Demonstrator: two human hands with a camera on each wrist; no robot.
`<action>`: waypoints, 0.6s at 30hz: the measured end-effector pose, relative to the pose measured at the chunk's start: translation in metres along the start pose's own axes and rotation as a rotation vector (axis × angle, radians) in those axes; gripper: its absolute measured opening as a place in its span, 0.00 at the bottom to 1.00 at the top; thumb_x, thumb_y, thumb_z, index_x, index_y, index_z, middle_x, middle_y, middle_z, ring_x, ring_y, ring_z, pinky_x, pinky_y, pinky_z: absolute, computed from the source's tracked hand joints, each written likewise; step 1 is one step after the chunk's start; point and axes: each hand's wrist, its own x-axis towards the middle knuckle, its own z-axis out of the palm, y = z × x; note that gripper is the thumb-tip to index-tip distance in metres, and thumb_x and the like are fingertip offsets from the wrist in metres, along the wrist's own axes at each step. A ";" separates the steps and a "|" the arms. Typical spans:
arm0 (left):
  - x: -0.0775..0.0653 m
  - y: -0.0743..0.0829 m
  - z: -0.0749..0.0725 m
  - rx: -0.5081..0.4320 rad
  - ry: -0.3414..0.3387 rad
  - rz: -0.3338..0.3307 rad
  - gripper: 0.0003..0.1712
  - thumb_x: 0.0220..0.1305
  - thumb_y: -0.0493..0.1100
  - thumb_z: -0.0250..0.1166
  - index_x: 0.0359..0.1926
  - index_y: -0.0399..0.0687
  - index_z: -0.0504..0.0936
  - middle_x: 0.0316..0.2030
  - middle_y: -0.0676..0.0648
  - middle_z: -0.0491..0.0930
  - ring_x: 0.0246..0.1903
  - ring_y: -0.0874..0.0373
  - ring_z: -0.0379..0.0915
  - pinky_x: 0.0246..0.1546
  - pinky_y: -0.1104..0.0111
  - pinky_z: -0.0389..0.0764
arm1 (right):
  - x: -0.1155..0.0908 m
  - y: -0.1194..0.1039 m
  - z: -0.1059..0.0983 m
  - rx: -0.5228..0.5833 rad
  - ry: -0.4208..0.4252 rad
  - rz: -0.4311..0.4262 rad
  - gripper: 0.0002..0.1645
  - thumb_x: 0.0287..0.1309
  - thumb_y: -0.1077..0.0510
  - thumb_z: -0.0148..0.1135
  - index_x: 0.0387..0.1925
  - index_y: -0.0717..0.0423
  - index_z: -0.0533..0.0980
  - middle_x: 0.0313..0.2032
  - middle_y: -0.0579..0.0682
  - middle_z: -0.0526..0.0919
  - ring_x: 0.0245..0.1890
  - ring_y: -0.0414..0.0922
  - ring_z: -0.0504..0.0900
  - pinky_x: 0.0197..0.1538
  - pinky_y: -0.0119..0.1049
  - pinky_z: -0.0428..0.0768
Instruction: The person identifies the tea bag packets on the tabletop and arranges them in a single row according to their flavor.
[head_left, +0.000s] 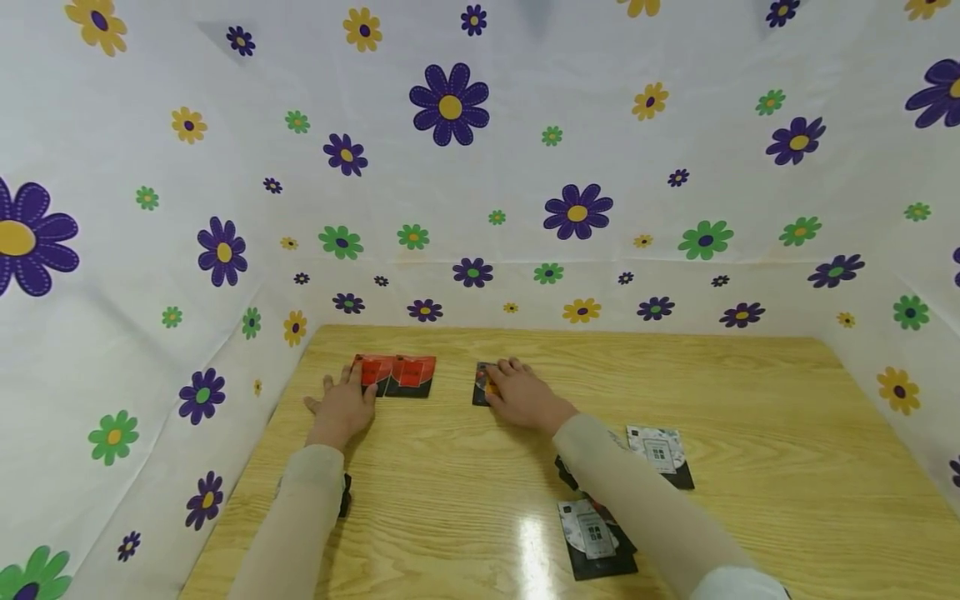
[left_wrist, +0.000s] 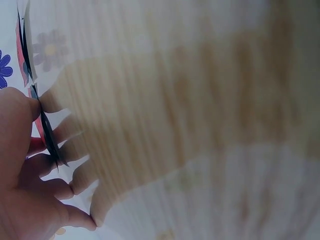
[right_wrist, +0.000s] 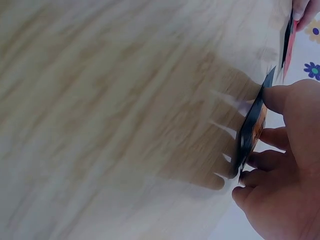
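Two red-and-black flat packets lie side by side near the table's far left corner: a left packet (head_left: 372, 373) and a right packet (head_left: 412, 377). My left hand (head_left: 341, 408) rests on the left one with fingers spread, its thumb by the packet's lower edge. Nearer the middle, a black packet with an orange print (head_left: 482, 392) lies flat, partly hidden under my right hand (head_left: 525, 396). In the right wrist view, the thumb and fingertips of that hand touch the black packet (right_wrist: 251, 127) along its length.
A white-and-black packet (head_left: 660, 454) lies right of my right forearm. Closer to me, another white-and-black packet (head_left: 594, 537) overlaps a darker one, partly covered by the sleeve. Flower-printed white cloth (head_left: 517, 175) walls in the wooden table (head_left: 450, 492) at the back and sides.
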 end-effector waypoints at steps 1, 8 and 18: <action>0.000 0.000 0.000 0.000 -0.001 -0.001 0.40 0.86 0.56 0.39 0.86 0.41 0.40 0.84 0.32 0.41 0.80 0.21 0.31 0.67 0.15 0.37 | 0.001 -0.001 0.000 -0.003 -0.002 0.002 0.36 0.82 0.48 0.49 0.80 0.63 0.60 0.79 0.67 0.62 0.82 0.66 0.55 0.82 0.61 0.56; 0.003 -0.001 0.003 -0.004 -0.003 -0.002 0.41 0.86 0.56 0.40 0.86 0.43 0.39 0.84 0.34 0.40 0.80 0.22 0.29 0.67 0.16 0.36 | 0.009 -0.007 0.004 -0.003 -0.002 0.013 0.37 0.83 0.47 0.49 0.81 0.63 0.59 0.79 0.67 0.61 0.82 0.64 0.55 0.82 0.61 0.56; 0.004 -0.002 0.002 -0.009 0.009 -0.003 0.41 0.86 0.57 0.40 0.86 0.42 0.41 0.84 0.34 0.41 0.80 0.22 0.31 0.67 0.16 0.36 | 0.017 -0.012 0.004 -0.016 -0.015 0.015 0.37 0.83 0.46 0.49 0.81 0.60 0.59 0.79 0.64 0.62 0.82 0.61 0.56 0.83 0.59 0.56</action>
